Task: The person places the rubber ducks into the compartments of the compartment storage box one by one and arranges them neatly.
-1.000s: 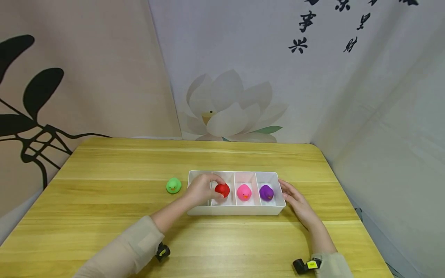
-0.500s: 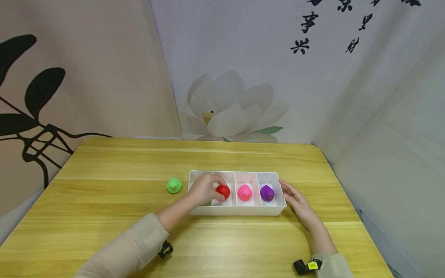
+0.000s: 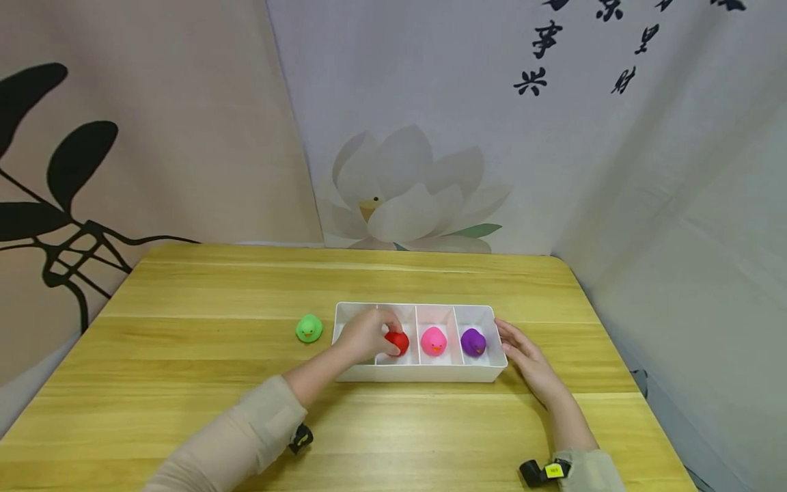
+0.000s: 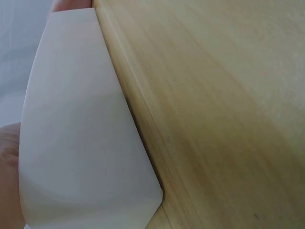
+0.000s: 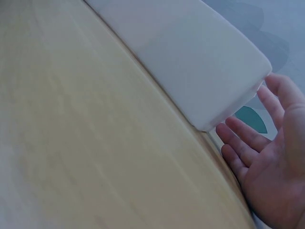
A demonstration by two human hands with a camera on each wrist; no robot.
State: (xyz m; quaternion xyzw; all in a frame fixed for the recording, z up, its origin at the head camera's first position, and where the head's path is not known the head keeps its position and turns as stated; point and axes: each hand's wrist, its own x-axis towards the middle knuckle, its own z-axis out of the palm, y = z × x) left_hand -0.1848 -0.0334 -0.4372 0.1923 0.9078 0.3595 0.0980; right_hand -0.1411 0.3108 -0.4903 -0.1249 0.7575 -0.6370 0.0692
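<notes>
Pinched in the left hand [image 3: 367, 336], between thumb and curled fingers: the red duck [image 3: 400, 344], within the second compartment from the left of the white box [image 3: 424, 373]. Partly hidden by that grip, so impossible to tell whether resting on the compartment floor or held just above it.

Compared with a second ago, only a small change: in the head view, a slight shift of red duck and left hand together, nearer and a touch to the right against the box, with more of the duck now covered. Likely, then, a late stage of seating it there, with release not yet made; hard to be sure from so small a shift.

At the box's right end, the right hand [image 3: 529, 362], with fingers loosely extended and fingertips against the end wall rather than wrapped round it; probably there to steady.

Farther right along the row, pink duck [image 3: 434, 342] in the third compartment and purple duck [image 3: 473, 343] in the fourth, both unheld. On the bench [image 3: 246, 287], just left of the box: green duck [image 3: 309, 329], apart from both hands and seemingly still to be dealt with.
</notes>
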